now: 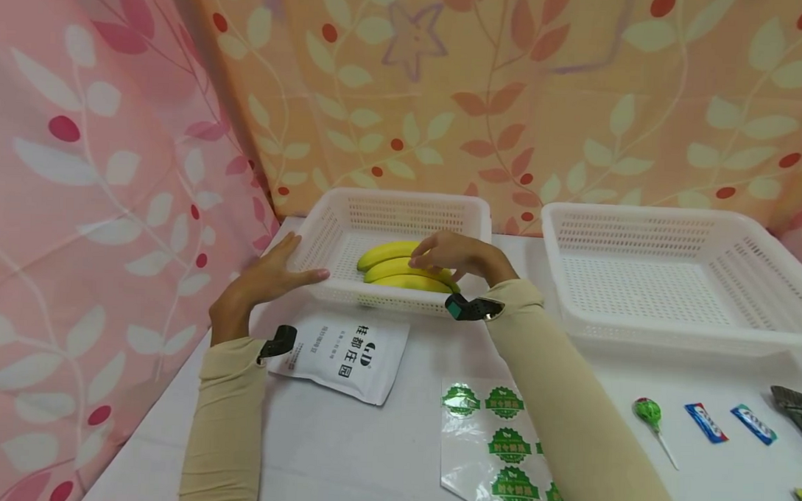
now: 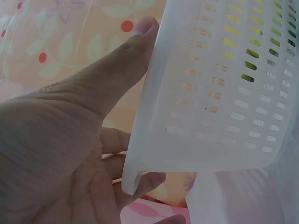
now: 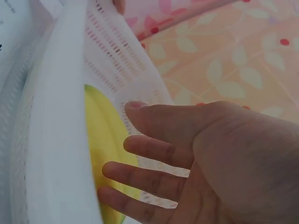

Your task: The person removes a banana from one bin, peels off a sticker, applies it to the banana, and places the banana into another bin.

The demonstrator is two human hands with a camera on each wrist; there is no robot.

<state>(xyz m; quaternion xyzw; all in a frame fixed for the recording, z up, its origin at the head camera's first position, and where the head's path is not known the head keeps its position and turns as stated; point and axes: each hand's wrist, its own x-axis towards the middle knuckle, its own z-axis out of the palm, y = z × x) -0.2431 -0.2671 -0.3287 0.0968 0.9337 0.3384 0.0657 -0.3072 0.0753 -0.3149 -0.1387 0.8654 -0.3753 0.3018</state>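
A bunch of yellow bananas (image 1: 400,268) lies in the left white plastic basket (image 1: 399,303), toward its front right. My right hand (image 1: 459,254) hovers over the bunch, fingers apart and loosely bent; in the right wrist view, the fingertips (image 3: 110,169) overlap the bananas (image 3: 108,135), with nothing gripped. At the same basket's front left corner is my left hand (image 1: 265,277). Its thumb (image 2: 133,46) lies straight along the front rim in the left wrist view, while the other fingers extend past the corner on the outer side of the basket (image 2: 187,149).
A white pouch with dark lettering (image 1: 344,355) lies before the left basket. Right of it is a sheet of green round stickers (image 1: 510,446), partly under my right forearm. Another white basket (image 1: 645,288) stands at right, with a lollipop (image 1: 647,411) and small wrapped sweets (image 1: 707,423) before it.
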